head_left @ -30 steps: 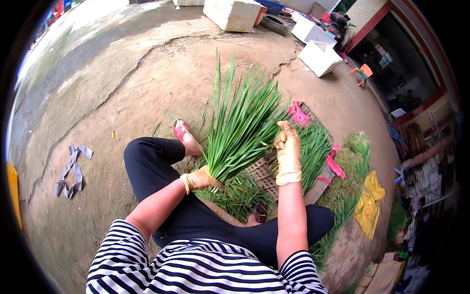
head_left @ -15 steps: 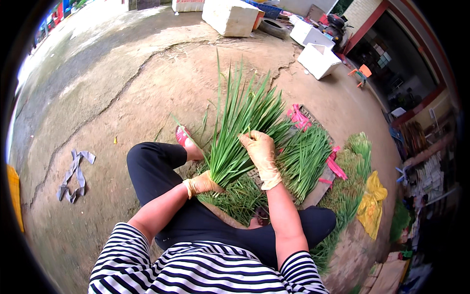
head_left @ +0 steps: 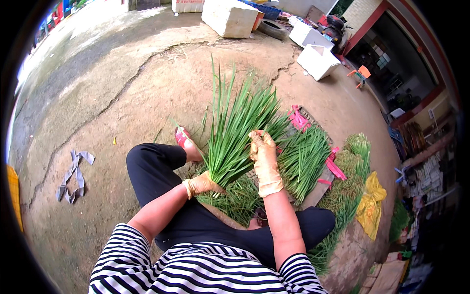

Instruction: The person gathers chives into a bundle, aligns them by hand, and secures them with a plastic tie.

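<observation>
My left hand (head_left: 203,184), in a pale rubber glove, is closed round the lower ends of a bunch of garlic chives (head_left: 240,122). Their long flat leaves fan upward and away from me. Beside the right edge of the fan is my right hand (head_left: 264,149), gloved the same way. Its fingers are pinched together; whatever lies between them is too small to make out. Under the bunch, between my legs, lies a heap of loose green leaves (head_left: 237,200). Another pile of chives (head_left: 306,159) rests just right of my right hand.
Pink strips (head_left: 334,164) lie by the pile. Farther right are more chives (head_left: 350,181) in a long row and a yellow plastic bag (head_left: 370,203). A grey cloth strip (head_left: 73,176) lies on the floor at left. White foam boxes (head_left: 318,61) and a tire (head_left: 272,29) stand at the back.
My right hand has moved a little to the right, off the leaves, and its fingers have turned upward. The left hand keeps its hold on the bunch.
</observation>
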Demonstrator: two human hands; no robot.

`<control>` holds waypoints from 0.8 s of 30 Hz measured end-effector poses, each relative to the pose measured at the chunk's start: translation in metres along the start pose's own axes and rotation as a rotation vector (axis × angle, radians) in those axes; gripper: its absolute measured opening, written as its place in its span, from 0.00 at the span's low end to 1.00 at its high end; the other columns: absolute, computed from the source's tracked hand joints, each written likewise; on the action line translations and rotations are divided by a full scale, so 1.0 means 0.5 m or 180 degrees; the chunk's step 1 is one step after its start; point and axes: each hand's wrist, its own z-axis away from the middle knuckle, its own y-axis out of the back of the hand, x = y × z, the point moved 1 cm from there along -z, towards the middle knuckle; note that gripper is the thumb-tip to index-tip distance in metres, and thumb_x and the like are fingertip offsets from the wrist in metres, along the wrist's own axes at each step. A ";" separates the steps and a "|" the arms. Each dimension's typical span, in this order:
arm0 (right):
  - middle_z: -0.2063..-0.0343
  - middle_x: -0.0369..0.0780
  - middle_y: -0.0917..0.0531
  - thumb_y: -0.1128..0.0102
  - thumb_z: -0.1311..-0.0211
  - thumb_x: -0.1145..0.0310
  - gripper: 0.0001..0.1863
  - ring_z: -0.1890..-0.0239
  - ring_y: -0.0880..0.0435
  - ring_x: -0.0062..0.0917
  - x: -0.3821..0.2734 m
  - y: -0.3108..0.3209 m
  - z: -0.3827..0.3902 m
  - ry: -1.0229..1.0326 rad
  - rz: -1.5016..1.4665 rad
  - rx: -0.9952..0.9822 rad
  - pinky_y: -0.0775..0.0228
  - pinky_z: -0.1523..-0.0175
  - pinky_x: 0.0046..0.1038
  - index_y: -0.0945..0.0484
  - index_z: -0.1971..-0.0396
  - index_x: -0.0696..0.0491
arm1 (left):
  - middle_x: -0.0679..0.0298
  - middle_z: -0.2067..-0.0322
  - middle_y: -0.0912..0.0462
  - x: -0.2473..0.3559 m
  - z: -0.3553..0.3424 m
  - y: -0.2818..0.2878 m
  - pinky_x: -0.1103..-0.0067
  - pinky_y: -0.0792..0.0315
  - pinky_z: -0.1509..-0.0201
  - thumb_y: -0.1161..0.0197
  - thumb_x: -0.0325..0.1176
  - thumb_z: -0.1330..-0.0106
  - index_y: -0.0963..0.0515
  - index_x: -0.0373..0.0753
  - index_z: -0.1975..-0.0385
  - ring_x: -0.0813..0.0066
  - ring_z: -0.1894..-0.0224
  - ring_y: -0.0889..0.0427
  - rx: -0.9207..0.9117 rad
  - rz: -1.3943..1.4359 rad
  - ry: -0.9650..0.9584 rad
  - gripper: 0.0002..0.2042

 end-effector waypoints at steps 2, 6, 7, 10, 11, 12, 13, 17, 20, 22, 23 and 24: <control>0.88 0.28 0.32 0.42 0.45 0.65 0.06 0.89 0.39 0.09 -0.011 0.013 -0.001 0.0254 -0.0012 -0.0001 0.51 0.87 0.12 0.27 0.73 0.51 | 0.62 0.57 0.25 -0.015 -0.005 -0.001 0.77 0.36 0.49 0.31 0.40 0.57 0.30 0.40 0.54 0.70 0.55 0.28 -0.0004 -0.0331 -0.0133 0.28; 0.78 0.34 0.21 0.46 0.42 0.64 0.07 0.84 0.26 0.13 -0.099 0.015 -0.003 0.1157 0.0103 -0.0533 0.43 0.83 0.12 0.25 0.70 0.51 | 0.61 0.61 0.24 -0.010 -0.007 -0.004 0.77 0.34 0.52 0.32 0.38 0.57 0.28 0.39 0.57 0.69 0.59 0.27 0.0083 -0.0495 -0.0271 0.24; 0.76 0.34 0.21 0.46 0.42 0.65 0.08 0.83 0.25 0.14 -0.122 0.010 -0.006 0.1140 0.0043 -0.0514 0.41 0.83 0.13 0.25 0.67 0.51 | 0.61 0.61 0.23 -0.012 -0.004 -0.004 0.77 0.34 0.53 0.32 0.38 0.57 0.28 0.39 0.58 0.69 0.60 0.26 0.0098 -0.0425 -0.0237 0.24; 0.76 0.36 0.21 0.46 0.43 0.67 0.11 0.84 0.27 0.15 -0.184 0.026 -0.029 0.1115 0.0079 -0.0517 0.40 0.81 0.15 0.27 0.60 0.52 | 0.62 0.63 0.23 -0.023 -0.008 -0.006 0.76 0.33 0.54 0.32 0.36 0.57 0.27 0.39 0.59 0.70 0.62 0.26 0.0060 -0.0375 -0.0189 0.23; 0.78 0.35 0.22 0.46 0.43 0.67 0.10 0.86 0.30 0.14 -0.200 0.029 -0.039 0.1209 0.0311 -0.0407 0.41 0.82 0.15 0.26 0.62 0.52 | 0.61 0.63 0.23 -0.016 -0.006 -0.007 0.76 0.33 0.54 0.33 0.35 0.57 0.27 0.39 0.59 0.68 0.61 0.27 0.0077 -0.0429 -0.0217 0.22; 0.80 0.34 0.24 0.46 0.42 0.67 0.09 0.88 0.32 0.13 -0.217 0.036 -0.051 0.1300 0.0543 -0.0296 0.43 0.83 0.15 0.25 0.64 0.53 | 0.60 0.64 0.23 -0.009 -0.003 -0.008 0.75 0.34 0.54 0.34 0.35 0.57 0.27 0.39 0.59 0.67 0.61 0.27 0.0094 -0.0482 -0.0245 0.22; 0.85 0.31 0.28 0.45 0.43 0.67 0.07 0.88 0.37 0.11 -0.232 0.042 -0.063 0.1092 0.0723 -0.0258 0.44 0.83 0.15 0.23 0.68 0.53 | 0.60 0.64 0.23 -0.002 -0.004 -0.009 0.75 0.33 0.54 0.33 0.34 0.57 0.27 0.39 0.59 0.67 0.61 0.27 0.0087 -0.0487 -0.0287 0.22; 0.89 0.31 0.29 0.41 0.47 0.65 0.08 0.86 0.34 0.12 -0.227 0.038 -0.107 0.0487 0.2035 -0.0114 0.43 0.81 0.17 0.23 0.73 0.55 | 0.60 0.63 0.24 0.024 0.008 -0.001 0.75 0.34 0.54 0.33 0.34 0.57 0.27 0.39 0.59 0.66 0.61 0.27 0.0092 -0.0669 -0.0312 0.21; 0.87 0.34 0.26 0.39 0.49 0.61 0.14 0.85 0.32 0.15 -0.181 0.098 -0.161 0.1233 0.2789 0.0610 0.40 0.78 0.21 0.23 0.76 0.58 | 0.61 0.61 0.24 0.019 -0.004 -0.007 0.75 0.34 0.52 0.36 0.36 0.54 0.28 0.40 0.58 0.66 0.59 0.27 -0.0049 -0.0856 -0.0405 0.21; 0.84 0.36 0.23 0.37 0.53 0.57 0.18 0.82 0.30 0.16 -0.160 0.095 -0.165 0.0918 0.3075 0.0365 0.37 0.75 0.22 0.21 0.74 0.59 | 0.62 0.59 0.24 -0.019 -0.012 -0.007 0.76 0.35 0.50 0.37 0.41 0.51 0.28 0.41 0.56 0.68 0.56 0.28 -0.0124 -0.1144 -0.0518 0.21; 0.83 0.36 0.22 0.38 0.52 0.57 0.18 0.82 0.29 0.17 -0.155 0.083 -0.153 0.0769 0.3236 0.0259 0.37 0.74 0.22 0.21 0.74 0.59 | 0.62 0.59 0.24 -0.020 -0.010 -0.007 0.76 0.35 0.50 0.38 0.41 0.50 0.28 0.41 0.56 0.67 0.56 0.28 -0.0122 -0.1119 -0.0504 0.21; 0.82 0.36 0.22 0.38 0.52 0.57 0.17 0.82 0.29 0.17 -0.152 0.070 -0.140 0.0619 0.3396 0.0152 0.36 0.74 0.22 0.21 0.75 0.59 | 0.62 0.60 0.24 -0.021 -0.009 -0.006 0.76 0.35 0.50 0.39 0.42 0.50 0.28 0.41 0.56 0.67 0.57 0.28 -0.0119 -0.1096 -0.0491 0.21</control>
